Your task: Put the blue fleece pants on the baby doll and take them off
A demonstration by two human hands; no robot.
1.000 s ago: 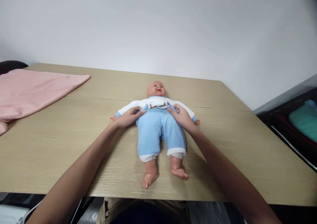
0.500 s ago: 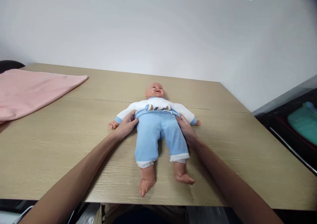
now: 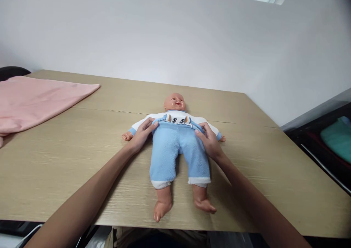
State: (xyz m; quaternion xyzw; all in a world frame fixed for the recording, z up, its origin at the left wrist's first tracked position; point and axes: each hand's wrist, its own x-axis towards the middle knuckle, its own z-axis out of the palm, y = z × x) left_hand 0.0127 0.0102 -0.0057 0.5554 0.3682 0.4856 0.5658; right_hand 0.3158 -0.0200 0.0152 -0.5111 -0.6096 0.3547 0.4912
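Note:
A baby doll (image 3: pixel 174 102) lies on its back on the wooden table, head away from me and bare feet toward me. It has a white top with blue cuffs and light blue fleece overalls (image 3: pixel 166 149), with an animal face (image 3: pixel 178 120) at the upper edge. My left hand (image 3: pixel 143 134) is closed on the left side of the overalls' waist, thumb on top. On the opposite side, my right hand (image 3: pixel 210 140) pinches the upper edge, its thumb lying over the blue fabric. Some fingertips of both hands are hidden by cloth.
Pink cloth (image 3: pixel 41 98) is spread over the left part of the table (image 3: pixel 82 167). A pale wall (image 3: pixel 137 32) rises behind the table. Beyond the right edge stands something dark with a green item (image 3: pixel 337 138) in it.
The overalls' upper edge has been drawn up and spread, so more of the animal face shows. Both hands have moved slightly up the doll's sides; the right thumb now lies on top.

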